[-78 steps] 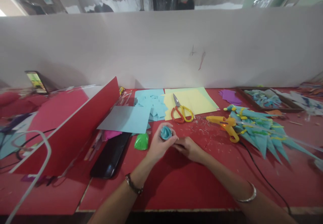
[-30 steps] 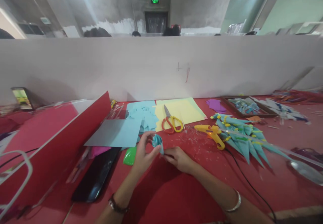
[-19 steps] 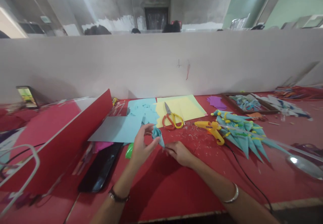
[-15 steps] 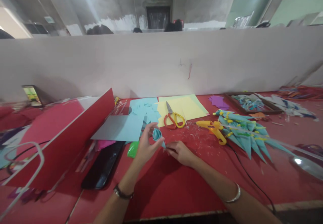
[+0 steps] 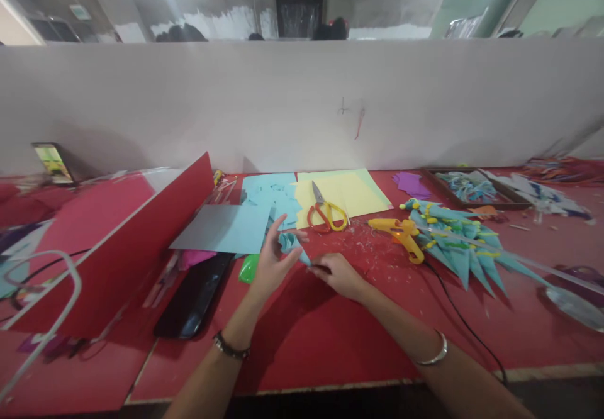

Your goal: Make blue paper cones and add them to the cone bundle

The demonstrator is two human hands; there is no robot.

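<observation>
A light blue paper cone, rolled in a spiral at its wide end, is between my two hands above the red tabletop. My left hand holds the wide end, thumb on the near side and fingers curved around it. With fingertips closed, my right hand pinches the narrow tip, which the fingers partly hide. Scissors with red and yellow handles lie on yellow paper beyond. To the right rests a yellow glue gun beside a cluster of blue paper cones with yellow dots.
A black phone, a blue-grey sheet and a green object lie left of my hands. A red board stands further left. The glue gun's black cord runs toward the table edge. A tray holds scraps.
The cone has turned, so its spiral opening faces less toward me and more of its side shows. My left fingers have spread wider. The view has tipped slightly downward.
</observation>
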